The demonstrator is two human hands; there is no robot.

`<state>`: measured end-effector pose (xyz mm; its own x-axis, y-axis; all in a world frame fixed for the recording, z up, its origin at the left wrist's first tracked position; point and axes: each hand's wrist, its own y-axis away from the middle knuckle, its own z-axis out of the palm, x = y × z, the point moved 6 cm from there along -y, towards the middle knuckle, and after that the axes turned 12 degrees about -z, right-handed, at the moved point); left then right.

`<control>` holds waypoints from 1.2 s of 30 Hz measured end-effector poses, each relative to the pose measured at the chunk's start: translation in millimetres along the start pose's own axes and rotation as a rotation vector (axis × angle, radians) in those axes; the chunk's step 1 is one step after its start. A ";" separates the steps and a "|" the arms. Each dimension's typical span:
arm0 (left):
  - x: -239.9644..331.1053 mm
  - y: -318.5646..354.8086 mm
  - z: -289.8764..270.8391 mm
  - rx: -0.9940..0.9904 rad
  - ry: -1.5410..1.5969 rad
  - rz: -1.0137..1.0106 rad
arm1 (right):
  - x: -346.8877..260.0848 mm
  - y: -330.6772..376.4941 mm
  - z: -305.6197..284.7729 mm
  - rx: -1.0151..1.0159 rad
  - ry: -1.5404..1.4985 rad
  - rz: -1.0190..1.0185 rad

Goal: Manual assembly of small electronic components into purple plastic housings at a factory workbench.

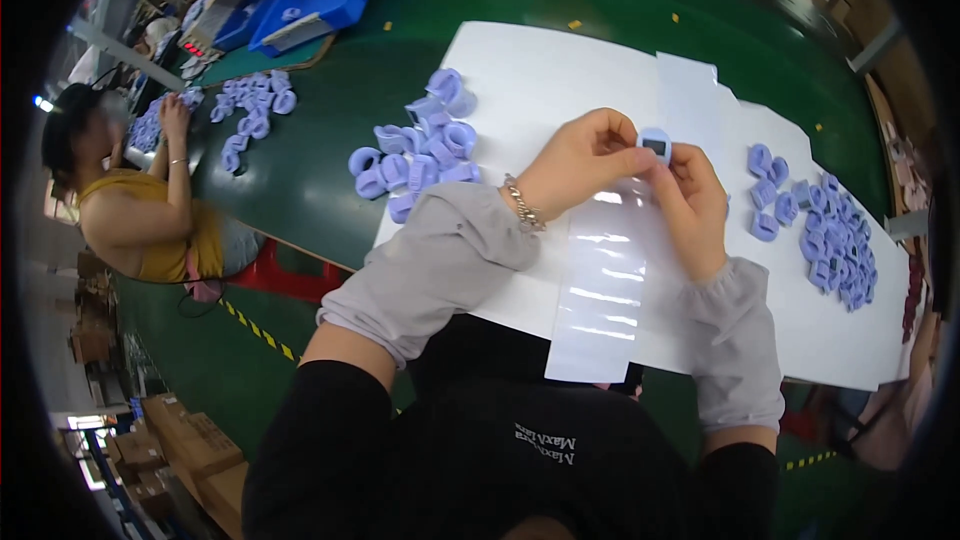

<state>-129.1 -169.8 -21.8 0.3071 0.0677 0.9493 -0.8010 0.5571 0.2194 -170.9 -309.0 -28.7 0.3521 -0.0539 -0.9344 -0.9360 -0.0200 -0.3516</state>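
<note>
Between both hands, above the white sheet, is a small lavender ring-shaped piece with a dark rectangular window (655, 147). My left hand (592, 152) pinches it from the left, thumb and fingers closed. On its other side, the closed fingers of my right hand (694, 190) grip it too. Under the hands lies a glossy strip of clear film (597, 305), reaching past the near table edge. A pile of lavender ring-shaped pieces (425, 155) sits left of my left hand. Another pile of such pieces (840, 240) lies right of my right hand, some with dark windows showing.
A white sheet (530, 70) covers my part of the green table (310, 155). Another pale strip (687, 80) lies beyond my hands. At far left, a co-worker (140, 210) sits by more lavender pieces (250, 105). Blue trays (325, 0) stand behind; cardboard boxes (185, 440) are lower left.
</note>
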 end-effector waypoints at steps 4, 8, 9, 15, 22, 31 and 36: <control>6.3 5.0 -10.1 0.167 -0.507 0.357 | -7.3 -7.6 2.2 0.016 0.077 -0.140; -5.1 1.7 -9.9 0.077 -0.184 0.233 | -20.4 -10.5 6.4 -0.049 0.249 -0.325; -7.2 1.3 -6.8 0.030 -0.131 0.227 | -20.5 -10.1 6.9 -0.052 0.210 -0.316; -10.1 1.7 -3.3 -0.099 -0.186 0.148 | -9.7 -6.6 4.0 -0.112 0.095 -0.163; -11.5 2.0 -4.1 -0.085 -0.118 0.144 | -9.9 -5.8 6.3 -0.116 0.082 -0.175; -9.8 2.0 -5.2 -0.125 -0.237 0.107 | -9.5 -6.3 6.4 -0.119 0.107 -0.186; -10.0 1.8 -4.2 -0.127 -0.206 0.132 | -12.6 -7.8 6.1 -0.110 0.131 -0.230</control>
<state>-131.5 -165.9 -31.9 0.0828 -0.0160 0.9964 -0.7522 0.6549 0.0731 -168.0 -302.1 -14.5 0.5585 -0.1637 -0.8132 -0.8287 -0.1544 -0.5380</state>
